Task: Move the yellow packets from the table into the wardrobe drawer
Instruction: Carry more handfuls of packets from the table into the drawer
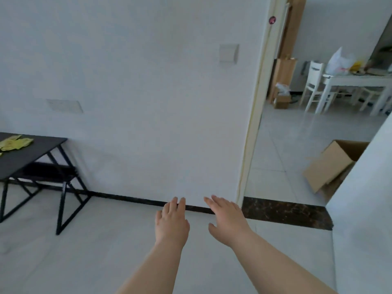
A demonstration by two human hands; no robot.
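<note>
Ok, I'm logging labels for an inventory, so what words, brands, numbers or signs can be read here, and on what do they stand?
Nothing can be read in this view.
yellow packets on the black table: any print is too small and blurred to read.
cardboard box: no print shows on its visible faces.
round red mark on the door frame: blurred, no legible sign.
plastic bag in the far room: too distant to read.

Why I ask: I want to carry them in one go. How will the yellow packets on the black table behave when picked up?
The yellow packets lie flat and a little crumpled on the black table, so they are probably thin, floppy and light. Being flat, they should not roll. They overlap, so a pile might slide apart.
</note>
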